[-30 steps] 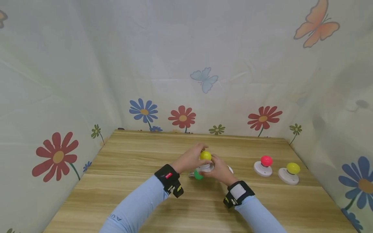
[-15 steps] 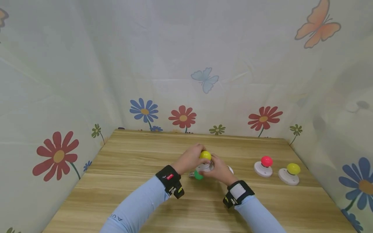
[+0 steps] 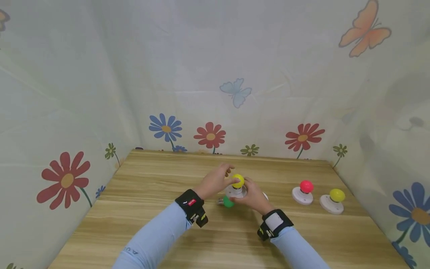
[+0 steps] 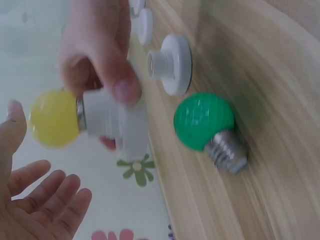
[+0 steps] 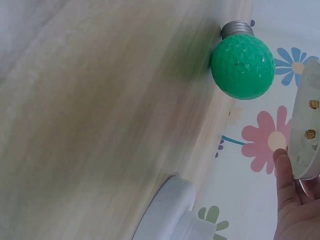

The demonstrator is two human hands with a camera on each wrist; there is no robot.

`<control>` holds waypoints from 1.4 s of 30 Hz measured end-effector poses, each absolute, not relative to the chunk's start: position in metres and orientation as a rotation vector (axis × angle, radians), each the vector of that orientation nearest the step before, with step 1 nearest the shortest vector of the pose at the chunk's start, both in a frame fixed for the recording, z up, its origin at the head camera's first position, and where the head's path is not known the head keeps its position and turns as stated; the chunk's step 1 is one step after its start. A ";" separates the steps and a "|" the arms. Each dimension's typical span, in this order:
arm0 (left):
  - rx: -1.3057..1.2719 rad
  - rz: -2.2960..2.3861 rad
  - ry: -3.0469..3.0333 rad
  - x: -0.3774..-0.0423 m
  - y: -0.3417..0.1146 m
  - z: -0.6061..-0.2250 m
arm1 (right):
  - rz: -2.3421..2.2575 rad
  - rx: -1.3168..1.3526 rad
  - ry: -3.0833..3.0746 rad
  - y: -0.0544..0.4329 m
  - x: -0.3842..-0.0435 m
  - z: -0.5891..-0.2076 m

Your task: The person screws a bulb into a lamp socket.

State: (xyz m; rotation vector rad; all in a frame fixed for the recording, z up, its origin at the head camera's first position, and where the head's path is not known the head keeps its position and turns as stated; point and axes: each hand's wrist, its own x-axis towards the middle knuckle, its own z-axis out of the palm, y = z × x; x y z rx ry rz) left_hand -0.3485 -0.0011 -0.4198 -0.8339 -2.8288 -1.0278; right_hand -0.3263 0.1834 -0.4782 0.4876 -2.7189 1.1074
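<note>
In the head view my right hand (image 3: 254,196) holds a white lamp socket (image 4: 131,122) by its round base, raised over the table. A yellow bulb (image 4: 55,119) sits in this socket, some of its metal collar showing. My left hand (image 3: 215,182) is at the bulb's left side, its thumb overlapping the bulb in the head view; the left wrist view shows its fingers spread and apart from it. Below lies a loose green bulb (image 4: 204,121) with a bare screw end. Beside that stands another white socket (image 4: 177,65) without a bulb, mostly hidden by my right hand in the head view.
On the right of the wooden table (image 3: 168,175) stand a socket with a red bulb (image 3: 306,186) and one with a yellow bulb (image 3: 337,195). A flower-patterned curtain (image 3: 188,93) encloses the back and sides.
My left hand's fingers have come off the yellow bulb and spread, and the hand has shifted slightly left. My right hand keeps hold of the socket in nearly the same spot.
</note>
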 end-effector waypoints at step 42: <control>-0.290 -0.379 -3.285 -0.361 -0.090 -0.444 | 1.303 0.116 -2.538 0.258 -0.337 -0.463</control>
